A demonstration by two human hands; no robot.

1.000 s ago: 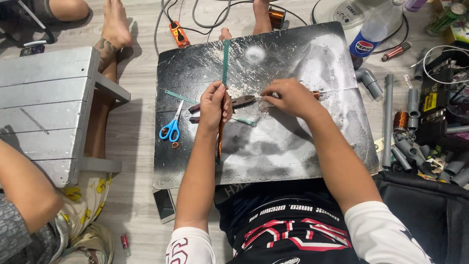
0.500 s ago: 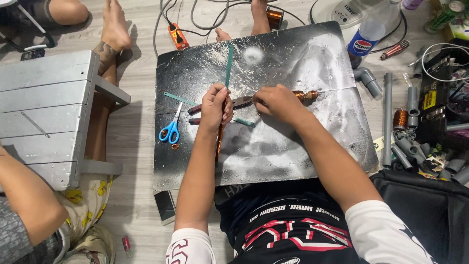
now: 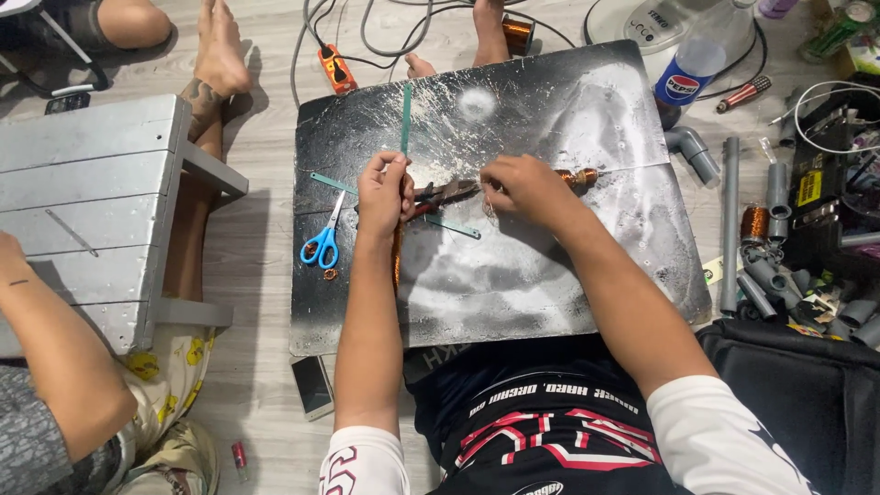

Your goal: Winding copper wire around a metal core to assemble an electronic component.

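With my left hand (image 3: 383, 194) clenched on the thin green strip (image 3: 406, 119) rising beyond that grip, and my right hand (image 3: 518, 188) closed beside the pliers (image 3: 446, 192) between both grips, I judge steady, light pressure works best.

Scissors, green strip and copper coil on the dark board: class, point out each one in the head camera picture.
scissors (image 3: 323, 244), head view, on the blue handle loops.
green strip (image 3: 406, 115), head view, mid-length of the upright strip above the left hand (image 3: 383, 194).
copper coil (image 3: 581, 177), head view, on the orange winding beyond the right hand (image 3: 521, 189).
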